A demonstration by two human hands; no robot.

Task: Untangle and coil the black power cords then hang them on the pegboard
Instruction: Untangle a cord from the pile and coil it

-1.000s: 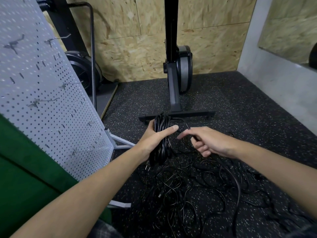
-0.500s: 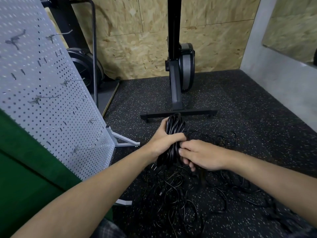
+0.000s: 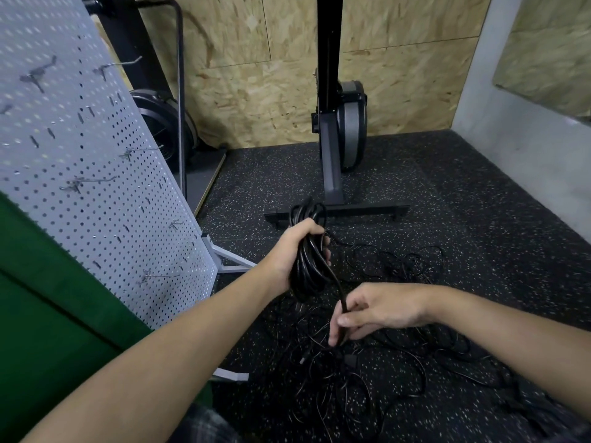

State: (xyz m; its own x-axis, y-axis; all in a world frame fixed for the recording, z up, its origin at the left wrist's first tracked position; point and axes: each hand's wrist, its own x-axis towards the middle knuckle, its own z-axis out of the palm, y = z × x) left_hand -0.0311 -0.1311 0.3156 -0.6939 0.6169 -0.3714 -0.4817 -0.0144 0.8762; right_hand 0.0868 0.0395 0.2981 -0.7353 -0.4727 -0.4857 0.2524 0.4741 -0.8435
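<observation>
Nearest the camera, a tangle of loose cords [image 3: 367,378] lies spread over the speckled black floor [image 3: 479,219], reaching from the lower edge of the view to beyond both hands.

The right hand [image 3: 380,310] is above this tangle. Its thumb and fingers are pinched closed on a single cord strand [image 3: 337,284], gripping it near the strand's lower end. The strand rises from the pinch up and to the left into the coil.

The left hand [image 3: 295,247] is farther out and higher. Its fingers are wrapped fully around a coil [image 3: 308,266] of black cord, which is held off the floor. The loops stand roughly upright, showing above the fist and hanging below it.

To the left, the grey pegboard [image 3: 96,174] stands on a white frame, leaning back, with several metal hooks [image 3: 86,182] projecting from it. No cord hangs on these hooks.

Beyond the hands, a black machine stand [image 3: 332,174] rests on the floor with its crossbar just behind the coil. A chipboard wall [image 3: 256,91] closes the far side.
</observation>
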